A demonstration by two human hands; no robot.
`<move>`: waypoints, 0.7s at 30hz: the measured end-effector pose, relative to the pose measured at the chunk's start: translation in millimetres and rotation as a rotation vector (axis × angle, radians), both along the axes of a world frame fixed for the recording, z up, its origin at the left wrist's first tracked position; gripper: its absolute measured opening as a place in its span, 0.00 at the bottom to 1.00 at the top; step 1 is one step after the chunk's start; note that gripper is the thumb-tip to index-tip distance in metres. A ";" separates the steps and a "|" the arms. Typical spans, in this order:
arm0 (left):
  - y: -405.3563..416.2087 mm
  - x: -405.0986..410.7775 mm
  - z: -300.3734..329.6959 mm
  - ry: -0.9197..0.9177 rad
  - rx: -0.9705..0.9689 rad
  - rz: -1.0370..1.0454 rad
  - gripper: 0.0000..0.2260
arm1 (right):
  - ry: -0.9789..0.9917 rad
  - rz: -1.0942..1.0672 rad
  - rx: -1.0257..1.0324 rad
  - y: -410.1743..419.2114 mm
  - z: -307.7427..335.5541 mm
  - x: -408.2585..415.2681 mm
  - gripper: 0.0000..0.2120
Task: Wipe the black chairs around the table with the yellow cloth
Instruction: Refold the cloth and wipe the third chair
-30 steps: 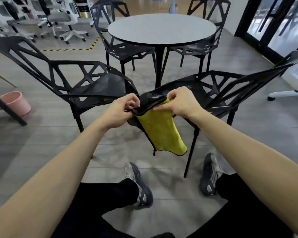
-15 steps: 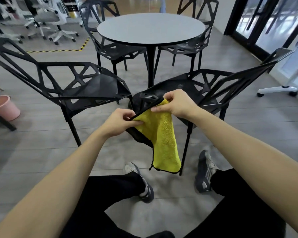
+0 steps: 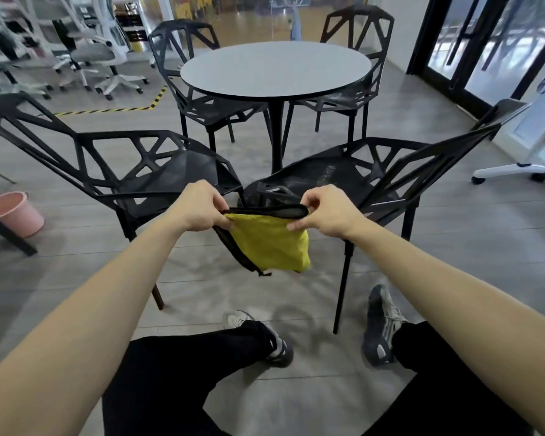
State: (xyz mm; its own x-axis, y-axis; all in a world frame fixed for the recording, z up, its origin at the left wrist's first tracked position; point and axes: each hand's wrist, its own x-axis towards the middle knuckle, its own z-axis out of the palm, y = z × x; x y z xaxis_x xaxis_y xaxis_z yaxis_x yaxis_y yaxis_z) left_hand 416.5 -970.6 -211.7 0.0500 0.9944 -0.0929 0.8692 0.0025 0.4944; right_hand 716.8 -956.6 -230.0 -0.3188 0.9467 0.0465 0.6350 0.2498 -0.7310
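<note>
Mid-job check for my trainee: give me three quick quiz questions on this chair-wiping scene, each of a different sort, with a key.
1. True or false: the yellow cloth lies flat on a chair seat.
2. How many black chairs stand around the round table?
3. The pink bucket is: A) on the table, B) on the floor at the left, C) on a seat.

Key: 1. False; the left hand and right hand hold it in the air by its top edge. 2. Four. 3. B.
</note>
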 end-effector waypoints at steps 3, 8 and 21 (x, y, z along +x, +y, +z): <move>0.3 7.7 5.7 0.006 0.016 -0.010 0.09 | -0.126 0.009 -0.053 2.7 -0.1 5.9 0.31; 2.2 11.5 15.4 -0.198 0.086 -0.003 0.12 | -0.063 -0.013 0.043 0.6 14.3 17.7 0.29; -56.2 50.3 -84.2 -1.093 -0.684 0.186 0.21 | 0.354 -0.164 -0.921 -48.7 -57.6 30.2 0.16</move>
